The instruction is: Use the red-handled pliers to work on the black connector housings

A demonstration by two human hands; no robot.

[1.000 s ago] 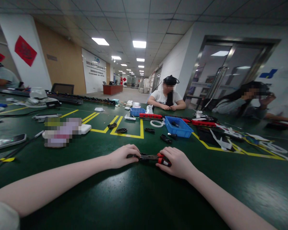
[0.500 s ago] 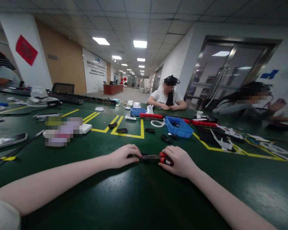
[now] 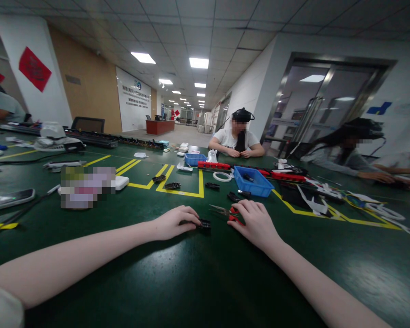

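I take 12 o'clock as straight ahead across the worktop (image 3: pixel 187 282); my left hand (image 3: pixel 177 222) pinches the black part (image 3: pixel 205 223) between thumb and fingers, and my right hand (image 3: pixel 258 222) is curled round the grips of the red-handled pliers (image 3: pixel 226 212); the black part sits low between the two hands, nearer the left, and the tool stands apart from it, its tips just off the bare end at about 1 o'clock.

To do this step well (I judge it to be plier work on that bare end), I would hold the black part firm, leaving enough of it exposed for the jaws to bite without nipping my fingertips; I would bring the tips in towards 7 o'clock, line them up before squeezing, and press gently, since so small a piece may twist or crack; I would also mind the loose black piece (image 3: pixel 233 197) near the right hand at 11 o'clock.

The black part's long axis runs roughly from 9 to 3 o'clock, bare end towards 3, other end hidden by my fingers; the pliers' nose points between 9 and 10, slightly skewed to that axis; whether its jaws are parted I cannot tell.
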